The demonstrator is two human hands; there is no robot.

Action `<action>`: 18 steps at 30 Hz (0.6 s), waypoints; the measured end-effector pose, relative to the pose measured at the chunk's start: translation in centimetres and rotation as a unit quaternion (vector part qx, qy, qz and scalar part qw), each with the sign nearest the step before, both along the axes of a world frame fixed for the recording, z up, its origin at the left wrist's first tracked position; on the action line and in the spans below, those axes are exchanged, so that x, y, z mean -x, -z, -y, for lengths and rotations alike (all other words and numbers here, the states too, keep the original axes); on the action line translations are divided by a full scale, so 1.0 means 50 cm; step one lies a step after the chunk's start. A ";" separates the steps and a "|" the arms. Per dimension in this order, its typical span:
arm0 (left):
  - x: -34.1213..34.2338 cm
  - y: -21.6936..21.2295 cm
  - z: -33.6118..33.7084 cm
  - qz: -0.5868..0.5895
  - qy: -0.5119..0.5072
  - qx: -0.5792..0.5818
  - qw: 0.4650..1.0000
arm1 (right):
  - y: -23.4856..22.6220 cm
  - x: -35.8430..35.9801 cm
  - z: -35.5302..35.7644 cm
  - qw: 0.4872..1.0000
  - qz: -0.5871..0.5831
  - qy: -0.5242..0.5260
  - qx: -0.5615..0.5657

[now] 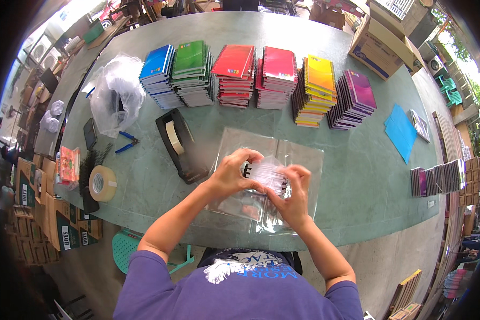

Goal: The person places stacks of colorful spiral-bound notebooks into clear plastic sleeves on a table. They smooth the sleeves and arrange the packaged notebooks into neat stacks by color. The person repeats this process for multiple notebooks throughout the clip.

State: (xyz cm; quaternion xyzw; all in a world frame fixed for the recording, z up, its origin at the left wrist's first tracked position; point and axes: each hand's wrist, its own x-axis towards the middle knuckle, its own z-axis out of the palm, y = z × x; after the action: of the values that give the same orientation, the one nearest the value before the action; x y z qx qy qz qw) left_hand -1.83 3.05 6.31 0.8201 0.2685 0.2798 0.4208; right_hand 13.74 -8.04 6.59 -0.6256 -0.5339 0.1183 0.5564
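Between my two hands is a small stack of spiral notebooks [265,176], white page edges up, with black binding rings at both ends. My left hand [234,172] curls round its left end, thumb at the near side. My right hand [292,194] grips the right end, its fingers bent and slightly blurred. Beneath the stack lies a clear plastic sheet or bag [303,157], spread flat and creased on the green table [352,186]. The notebooks' covers are hidden.
Stacks of blue [157,72], green [191,69], red [233,72], yellow [316,88] and purple notebooks [352,98] stand along the back. Left are a black tape dispenser [168,128], blue pliers [127,141] and a tape roll [102,183]. Right lie a blue sheet [400,133] and more notebooks [437,180].
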 end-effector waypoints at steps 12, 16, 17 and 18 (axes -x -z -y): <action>-0.014 -0.060 0.017 -0.136 0.089 -0.216 0.963 | -0.061 -0.090 -0.061 0.935 0.055 -0.256 0.239; -0.013 -0.073 0.044 -0.151 0.067 -0.215 0.963 | -0.067 -0.084 -0.072 0.928 0.106 -0.284 0.218; -0.013 -0.076 0.050 -0.152 0.060 -0.211 0.964 | -0.065 -0.078 -0.072 0.928 0.156 -0.284 0.186; -0.012 -0.078 0.058 -0.164 0.059 -0.239 0.955 | -0.060 -0.071 -0.070 0.924 0.205 -0.283 0.154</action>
State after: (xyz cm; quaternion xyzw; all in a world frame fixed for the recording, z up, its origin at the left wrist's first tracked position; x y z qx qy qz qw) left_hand -1.23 0.13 10.23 0.9456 0.2107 0.1720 0.1786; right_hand 17.27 -4.55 9.60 -0.5370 -0.7665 0.2207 0.2746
